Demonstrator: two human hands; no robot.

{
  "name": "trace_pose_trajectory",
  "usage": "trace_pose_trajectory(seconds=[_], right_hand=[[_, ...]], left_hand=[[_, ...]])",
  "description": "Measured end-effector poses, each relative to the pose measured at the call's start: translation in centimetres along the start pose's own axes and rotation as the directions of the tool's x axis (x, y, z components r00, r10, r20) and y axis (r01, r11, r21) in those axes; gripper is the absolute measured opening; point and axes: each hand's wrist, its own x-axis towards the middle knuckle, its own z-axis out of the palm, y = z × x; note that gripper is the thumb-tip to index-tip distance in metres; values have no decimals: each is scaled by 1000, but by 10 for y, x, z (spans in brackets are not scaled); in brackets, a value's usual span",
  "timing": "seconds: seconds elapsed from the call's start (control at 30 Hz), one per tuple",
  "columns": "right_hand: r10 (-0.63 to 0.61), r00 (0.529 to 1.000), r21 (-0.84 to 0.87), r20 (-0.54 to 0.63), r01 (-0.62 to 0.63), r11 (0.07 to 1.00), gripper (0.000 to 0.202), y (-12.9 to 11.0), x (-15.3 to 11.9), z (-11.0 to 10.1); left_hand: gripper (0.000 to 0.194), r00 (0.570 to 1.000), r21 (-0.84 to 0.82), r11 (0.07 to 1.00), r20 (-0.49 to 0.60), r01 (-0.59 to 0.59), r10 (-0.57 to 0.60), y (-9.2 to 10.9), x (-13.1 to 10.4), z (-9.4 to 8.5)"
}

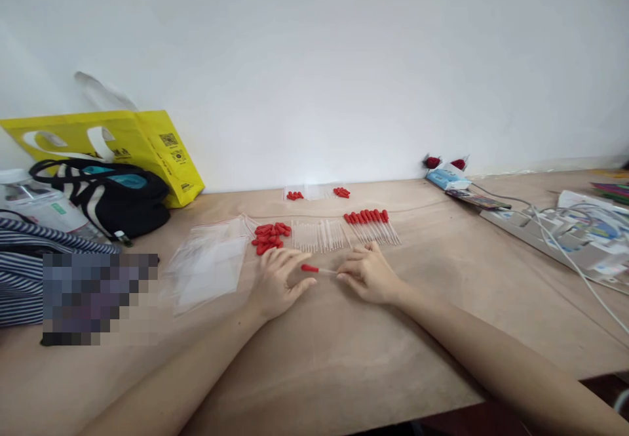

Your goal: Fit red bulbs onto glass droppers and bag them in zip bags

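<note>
A dropper (310, 268) with a red rubber bulb and a thin clear tube lies across the space between my hands. My right hand (367, 273) pinches its tube end, the bulb pointing left. Fingers apart, my left hand (281, 281) is beside the bulb with nothing in its grasp. Just beyond it is a heap of loose red bulbs (268, 237). Several bare clear tubes (319, 235) lie side by side in the middle. Right of them, several droppers with red bulbs fitted (368, 217) form a slanting row.
Clear plastic bags (211, 265) lie left of the bulbs. Bagged red bulbs (295, 195) sit by the wall. A yellow bag (167, 154) and a black bag (132, 200) stand at left. A power strip (550, 239) with cables and a blue packet (448, 178) are at right.
</note>
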Motion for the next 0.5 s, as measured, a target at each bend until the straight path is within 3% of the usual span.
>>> trace_pose_trajectory(seconds=[0.07,0.2,0.3,0.5], right_hand=[[200,976,1,-88,-201,980,22,9,3,4],[553,803,-18,-222,-570,821,28,31,18,11],[642,727,-73,-245,-674,735,31,40,34,17],[706,671,-152,-226,-740,655,30,46,51,27]], left_hand=[[35,991,48,994,-101,94,-89,-6,1,0],[29,958,115,966,-201,232,-206,-16,2,3],[26,954,138,955,-188,261,-234,-20,1,5],[16,929,177,924,-215,340,-300,-27,0,4]])
